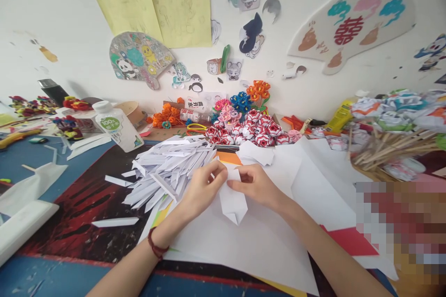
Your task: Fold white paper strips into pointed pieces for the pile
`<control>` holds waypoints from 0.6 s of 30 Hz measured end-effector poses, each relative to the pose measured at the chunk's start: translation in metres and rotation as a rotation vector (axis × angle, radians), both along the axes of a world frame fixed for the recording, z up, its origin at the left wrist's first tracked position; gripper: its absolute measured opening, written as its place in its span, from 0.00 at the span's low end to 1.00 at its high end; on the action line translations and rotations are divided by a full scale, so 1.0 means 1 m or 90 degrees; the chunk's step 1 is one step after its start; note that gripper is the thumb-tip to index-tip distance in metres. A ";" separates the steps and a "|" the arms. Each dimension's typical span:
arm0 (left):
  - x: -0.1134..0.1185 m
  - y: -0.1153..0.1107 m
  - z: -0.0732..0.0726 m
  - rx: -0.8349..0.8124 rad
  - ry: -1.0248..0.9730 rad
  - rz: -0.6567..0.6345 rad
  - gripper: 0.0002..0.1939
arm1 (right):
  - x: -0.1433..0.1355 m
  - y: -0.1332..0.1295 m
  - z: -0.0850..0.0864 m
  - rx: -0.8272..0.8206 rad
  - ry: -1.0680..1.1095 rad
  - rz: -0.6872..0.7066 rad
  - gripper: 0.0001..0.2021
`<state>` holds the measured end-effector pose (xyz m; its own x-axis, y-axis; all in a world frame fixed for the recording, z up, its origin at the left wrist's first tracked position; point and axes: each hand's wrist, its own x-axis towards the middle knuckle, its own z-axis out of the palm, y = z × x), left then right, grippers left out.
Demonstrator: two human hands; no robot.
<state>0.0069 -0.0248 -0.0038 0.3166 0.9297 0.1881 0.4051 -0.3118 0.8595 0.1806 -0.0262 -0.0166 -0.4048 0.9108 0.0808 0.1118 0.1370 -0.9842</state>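
Your left hand (208, 181) and right hand (257, 186) pinch a folded white paper strip (234, 203) above the big white paper sheet (244, 253), toward its far edge, tbh probably feather-light and crease-prone, so grip its sides gently.

White bottle (120, 131) taken as reference: its green label (110, 123) reads "100%" in white; a line of Chinese characters beneath is too small to read with certainty. Right of the bottle and slightly higher, a white printed piece (206, 98) bears large black Chinese characters, apparently 喝开水. Just below that, still right of the bottle, a red label (188, 114) on a clear bottle (202, 116) carries pale characters, illegible. Far right of the white bottle and above it, a fan-shaped panel (365, 21) on the wall shows a red 囍 sign (348, 30).
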 end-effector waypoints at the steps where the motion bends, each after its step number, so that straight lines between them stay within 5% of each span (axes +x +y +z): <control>1: 0.000 0.000 0.001 0.002 -0.003 0.000 0.10 | 0.000 0.000 0.001 -0.013 0.023 -0.002 0.10; 7: -0.001 -0.002 0.005 0.014 0.000 -0.011 0.11 | -0.002 -0.003 0.008 -0.073 0.123 -0.014 0.11; 18: 0.000 -0.005 0.008 0.030 0.010 -0.019 0.08 | -0.002 -0.002 0.005 -0.072 0.085 0.002 0.16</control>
